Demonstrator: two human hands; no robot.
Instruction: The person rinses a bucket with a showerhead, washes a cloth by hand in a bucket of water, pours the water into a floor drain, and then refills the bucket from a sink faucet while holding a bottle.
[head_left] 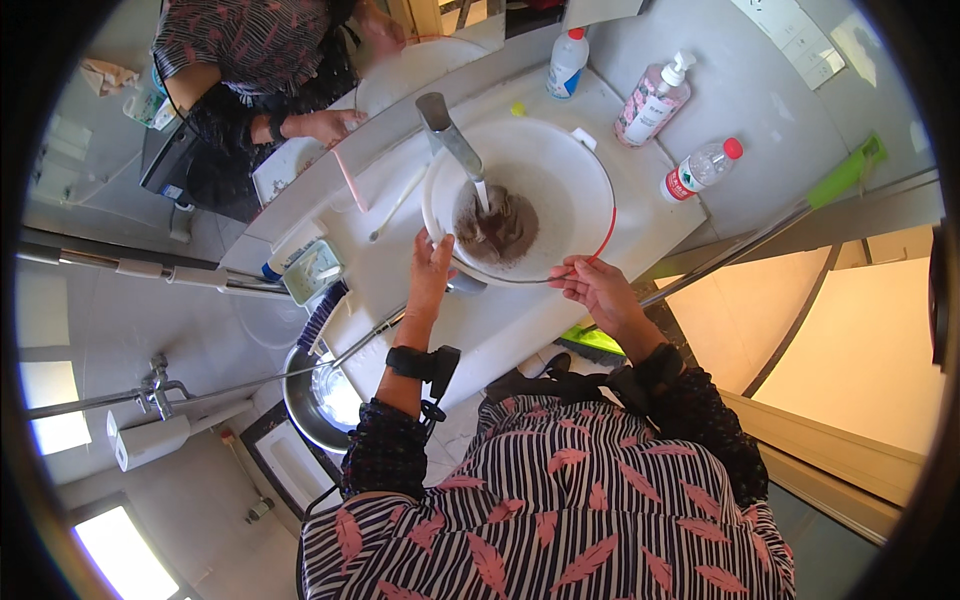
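Observation:
A white round basin (pixel 575 200) with a partly red rim sits on the washstand under the tap (pixel 455 140). Water runs from the tap onto a wet, brown-grey clump (pixel 497 225) at the bottom; I cannot make out its kind. My left hand (pixel 431 265) grips the basin's near left rim, thumb over the edge and fingers partly hidden. At the near right rim, my right hand (pixel 592 285) pinches the edge between thumb and fingers.
Behind the basin stand a white bottle (pixel 567 65), a pink pump bottle (pixel 652 100) and a clear red-capped bottle (pixel 700 170). A toothbrush (pixel 397 205) and a soap dish (pixel 313 272) lie left on the white counter (pixel 480 330). Below left is a metal bowl (pixel 300 395). A mirror borders the counter.

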